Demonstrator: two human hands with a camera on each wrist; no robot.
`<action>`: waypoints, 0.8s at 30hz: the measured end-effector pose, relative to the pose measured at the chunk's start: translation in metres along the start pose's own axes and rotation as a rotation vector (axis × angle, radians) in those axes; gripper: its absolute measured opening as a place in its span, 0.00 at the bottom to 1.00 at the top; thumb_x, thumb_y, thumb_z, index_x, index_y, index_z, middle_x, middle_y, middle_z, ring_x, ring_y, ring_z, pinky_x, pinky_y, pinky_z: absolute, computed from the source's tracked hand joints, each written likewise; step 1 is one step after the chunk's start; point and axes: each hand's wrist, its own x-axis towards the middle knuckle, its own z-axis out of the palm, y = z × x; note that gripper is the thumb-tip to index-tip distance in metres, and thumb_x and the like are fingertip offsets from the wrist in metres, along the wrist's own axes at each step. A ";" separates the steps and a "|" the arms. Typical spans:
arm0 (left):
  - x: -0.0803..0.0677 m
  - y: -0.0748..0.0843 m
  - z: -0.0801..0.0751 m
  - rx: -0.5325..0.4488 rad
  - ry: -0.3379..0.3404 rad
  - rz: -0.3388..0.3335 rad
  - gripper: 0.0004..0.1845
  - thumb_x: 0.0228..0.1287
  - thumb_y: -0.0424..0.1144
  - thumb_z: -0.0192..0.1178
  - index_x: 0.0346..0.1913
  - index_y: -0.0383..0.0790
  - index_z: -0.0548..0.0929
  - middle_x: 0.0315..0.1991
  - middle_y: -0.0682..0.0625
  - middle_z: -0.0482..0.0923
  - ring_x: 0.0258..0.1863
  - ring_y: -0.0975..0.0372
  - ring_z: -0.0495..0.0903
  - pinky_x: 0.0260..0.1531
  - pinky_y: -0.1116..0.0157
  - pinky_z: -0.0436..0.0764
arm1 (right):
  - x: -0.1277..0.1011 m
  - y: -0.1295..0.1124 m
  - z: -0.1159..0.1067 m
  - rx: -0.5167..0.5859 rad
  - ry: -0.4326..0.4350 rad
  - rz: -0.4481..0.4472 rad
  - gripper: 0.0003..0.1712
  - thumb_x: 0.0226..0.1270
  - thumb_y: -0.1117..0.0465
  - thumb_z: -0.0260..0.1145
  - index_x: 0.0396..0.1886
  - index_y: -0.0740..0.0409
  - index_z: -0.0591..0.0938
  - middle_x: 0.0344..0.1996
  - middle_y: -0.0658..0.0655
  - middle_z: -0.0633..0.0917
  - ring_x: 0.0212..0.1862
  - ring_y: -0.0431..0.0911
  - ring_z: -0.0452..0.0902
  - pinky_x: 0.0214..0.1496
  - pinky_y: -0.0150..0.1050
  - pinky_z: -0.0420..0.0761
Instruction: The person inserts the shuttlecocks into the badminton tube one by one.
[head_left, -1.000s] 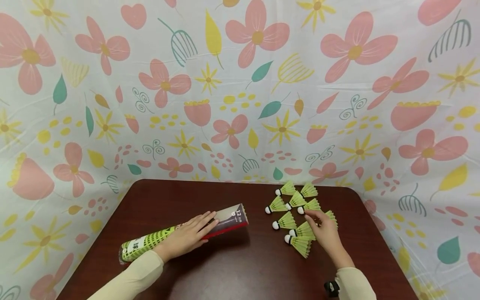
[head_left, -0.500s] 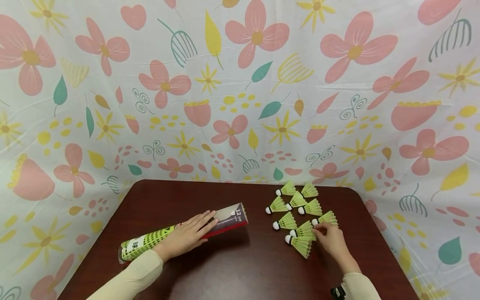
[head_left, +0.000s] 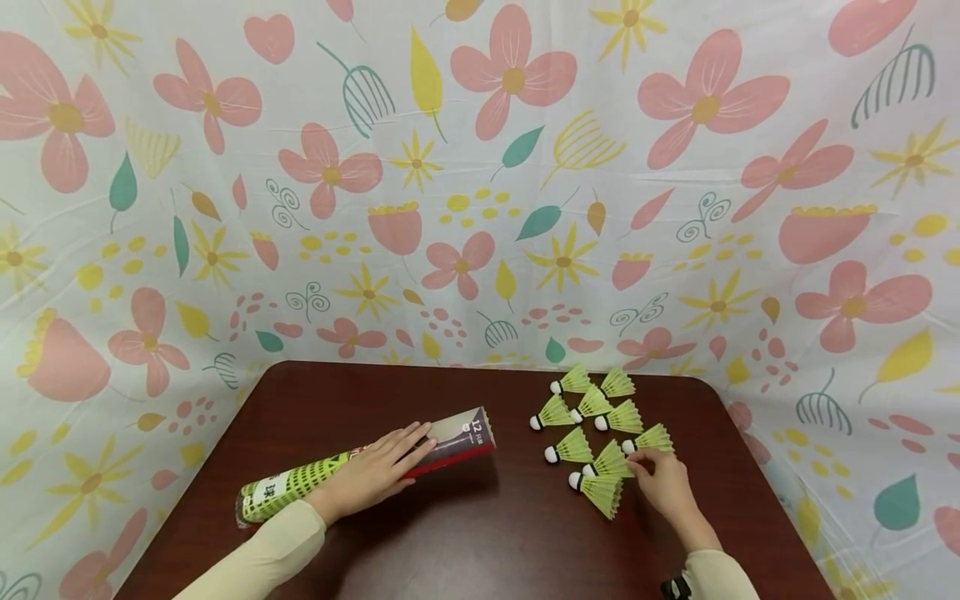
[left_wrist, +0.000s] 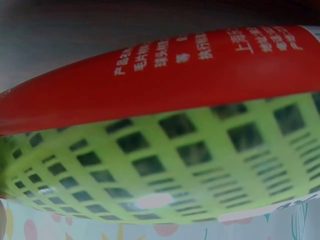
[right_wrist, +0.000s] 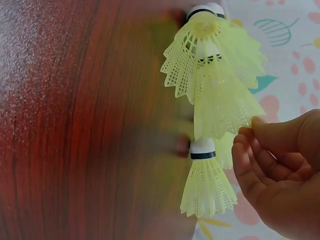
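Left hand (head_left: pixel 372 472) rests flat on the shuttlecock tube (head_left: pixel 352 467); right hand (head_left: pixel 663 483), fingers curled, pinches a yellow-green shuttlecock (head_left: pixel 651 438).

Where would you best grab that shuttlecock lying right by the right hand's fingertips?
Probably by its skirt. The shuttlecock lies on its side, white cork toward the tube, flared skirt toward the table's right edge. The right hand sits just below it, so pinching the skirt's rim from above looks easiest; neighbours crowd the cork end.
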 end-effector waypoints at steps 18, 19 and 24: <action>0.001 -0.001 -0.002 0.008 -0.015 -0.002 0.39 0.69 0.51 0.57 0.76 0.42 0.53 0.76 0.42 0.49 0.73 0.54 0.54 0.65 0.57 0.65 | 0.004 -0.007 -0.010 0.000 0.307 -0.128 0.02 0.59 0.72 0.68 0.32 0.68 0.84 0.24 0.58 0.84 0.19 0.38 0.71 0.20 0.34 0.71; 0.001 -0.001 -0.002 0.007 -0.016 -0.001 0.39 0.69 0.51 0.56 0.76 0.42 0.53 0.76 0.42 0.49 0.73 0.54 0.54 0.66 0.57 0.65 | 0.005 -0.008 -0.011 -0.003 0.324 -0.138 0.02 0.59 0.72 0.68 0.31 0.68 0.84 0.24 0.58 0.84 0.19 0.38 0.71 0.20 0.34 0.71; 0.001 -0.001 -0.006 -0.007 -0.020 -0.006 0.36 0.72 0.53 0.49 0.76 0.42 0.53 0.76 0.42 0.49 0.73 0.53 0.55 0.66 0.56 0.65 | 0.009 -0.015 -0.011 -0.003 0.363 -0.164 0.01 0.58 0.73 0.69 0.30 0.67 0.84 0.24 0.59 0.84 0.21 0.42 0.74 0.22 0.34 0.72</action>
